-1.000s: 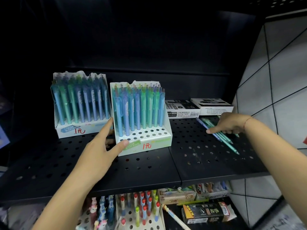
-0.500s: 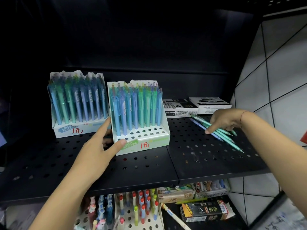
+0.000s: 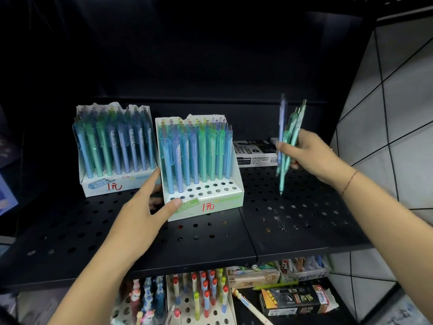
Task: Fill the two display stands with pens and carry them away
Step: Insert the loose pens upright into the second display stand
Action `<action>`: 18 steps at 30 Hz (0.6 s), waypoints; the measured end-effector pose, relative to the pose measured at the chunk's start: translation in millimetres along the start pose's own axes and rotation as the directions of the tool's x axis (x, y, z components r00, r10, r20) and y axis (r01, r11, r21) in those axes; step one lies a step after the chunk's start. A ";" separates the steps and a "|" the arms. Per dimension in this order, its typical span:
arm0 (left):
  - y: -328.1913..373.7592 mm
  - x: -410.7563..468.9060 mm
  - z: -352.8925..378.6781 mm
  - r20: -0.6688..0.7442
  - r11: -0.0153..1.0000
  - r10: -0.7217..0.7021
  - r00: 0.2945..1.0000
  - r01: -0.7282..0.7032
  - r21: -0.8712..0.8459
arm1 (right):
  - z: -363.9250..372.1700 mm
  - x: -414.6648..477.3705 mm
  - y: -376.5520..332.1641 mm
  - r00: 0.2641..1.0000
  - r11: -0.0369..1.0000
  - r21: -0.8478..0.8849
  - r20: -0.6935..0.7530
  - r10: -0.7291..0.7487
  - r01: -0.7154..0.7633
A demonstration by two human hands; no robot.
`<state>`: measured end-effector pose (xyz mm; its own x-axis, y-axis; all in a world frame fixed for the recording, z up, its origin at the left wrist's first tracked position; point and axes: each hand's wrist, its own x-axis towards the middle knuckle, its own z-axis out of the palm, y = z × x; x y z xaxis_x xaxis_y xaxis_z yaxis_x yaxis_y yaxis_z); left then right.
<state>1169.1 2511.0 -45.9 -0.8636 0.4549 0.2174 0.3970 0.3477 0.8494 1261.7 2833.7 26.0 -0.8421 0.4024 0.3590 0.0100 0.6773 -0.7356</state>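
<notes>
The pens in the near white stand [image 3: 203, 202] were blue, teal and green. The far stand [image 3: 114, 184] at ten o'clock had red writing. The shelf [image 3: 293, 221] was black with round holes.

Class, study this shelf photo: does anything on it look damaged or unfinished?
Yes. Both display stands have ragged, torn back cards: the left stand and the front stand. The front stand's lowest rows of holes are empty, while the right hand holds loose pens.
</notes>
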 end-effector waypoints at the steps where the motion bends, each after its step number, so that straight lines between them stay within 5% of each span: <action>1: 0.4 -0.1 0.0 0.000 1.000 0.000 1.000 0.000 -0.004 | 3.9 -1.7 0.3 1.000 1.000 0.023 -0.026 -0.016 0.016; 15: 2.7 -2.3 -1.8 -0.007 1.000 -0.027 1.000 0.027 -0.008 | 17.7 -18.9 13.3 0.998 0.995 0.092 -0.038 0.040 -0.037; 18: 13.5 -7.8 -1.2 -0.153 0.998 0.020 0.988 -0.012 0.054 | 17.0 -20.4 0.2 0.996 0.980 0.200 -0.082 0.029 -0.012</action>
<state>1180.9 2511.1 -35.6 -0.8927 0.3313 0.3054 0.4235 0.3857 0.8197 1269.7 2815.2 8.8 -0.7943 0.4711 0.3836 -0.0881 0.5355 -0.8399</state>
